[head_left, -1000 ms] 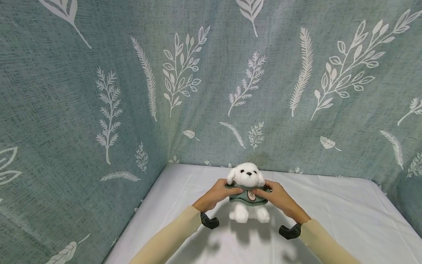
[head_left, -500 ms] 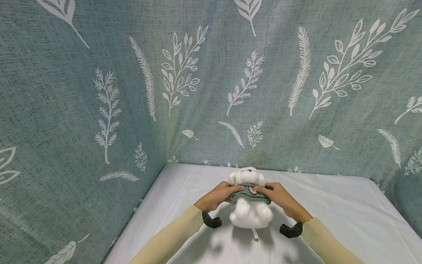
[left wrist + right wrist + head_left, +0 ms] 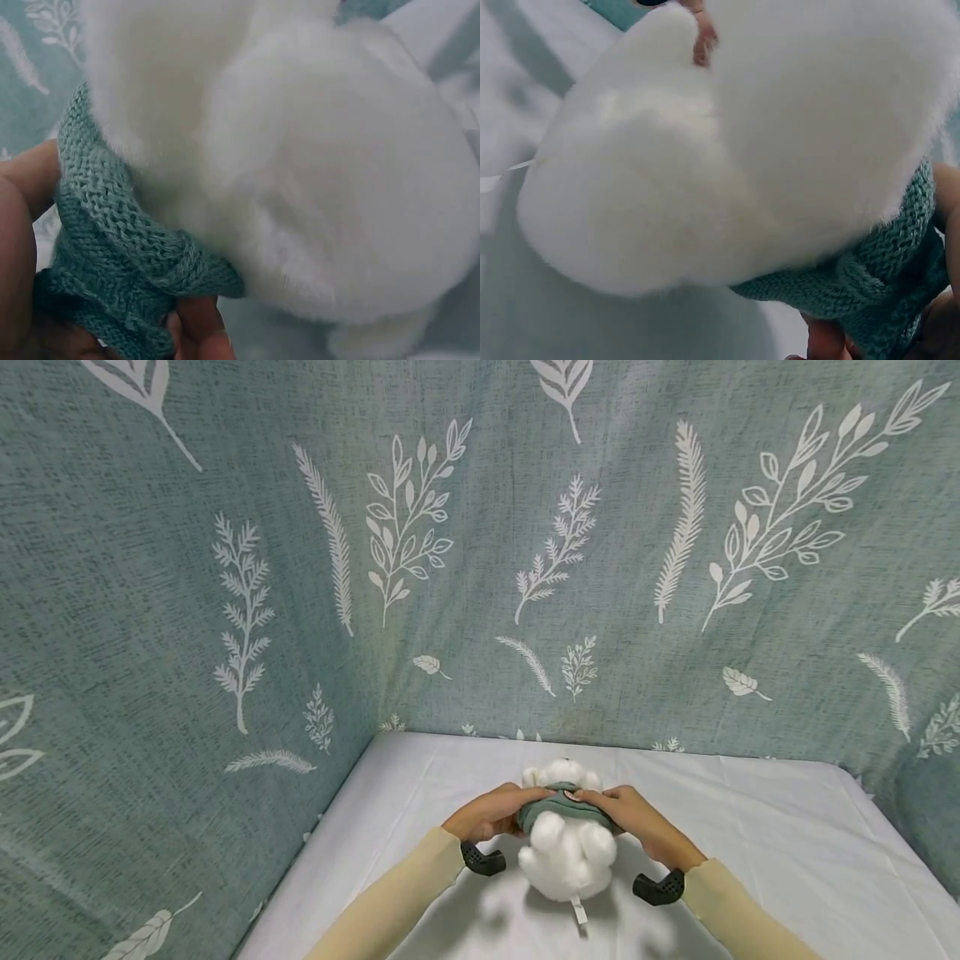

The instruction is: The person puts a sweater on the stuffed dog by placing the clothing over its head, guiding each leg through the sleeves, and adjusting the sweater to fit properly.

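Observation:
Between both hands, the head view shows a white plush dog (image 3: 567, 858) in a green knitted sweater (image 3: 540, 810), tipped back with its belly and legs toward me. My left hand (image 3: 497, 811) grips the sweater on one side, thumb across the front. From the other side my right hand (image 3: 636, 816) holds it the same way, its thumb by a small round badge (image 3: 572, 796). The left wrist view shows fingers (image 3: 202, 330) under the knit hem. White fur fills most of the right wrist view, with knit (image 3: 870, 277) at the lower right. The dog's face is mostly hidden.
A white sheet (image 3: 420, 793) covers the surface below the dog. Green cloth walls (image 3: 465, 568) with white leaf prints stand behind and at the left. A black wrist mount (image 3: 482, 860) sits on the left wrist, another (image 3: 658, 887) on the right.
The plush dog has tilted backward: its face has turned up and away, and its underside and white tag have come into view. Both hands have kept their grip and sunk slightly.

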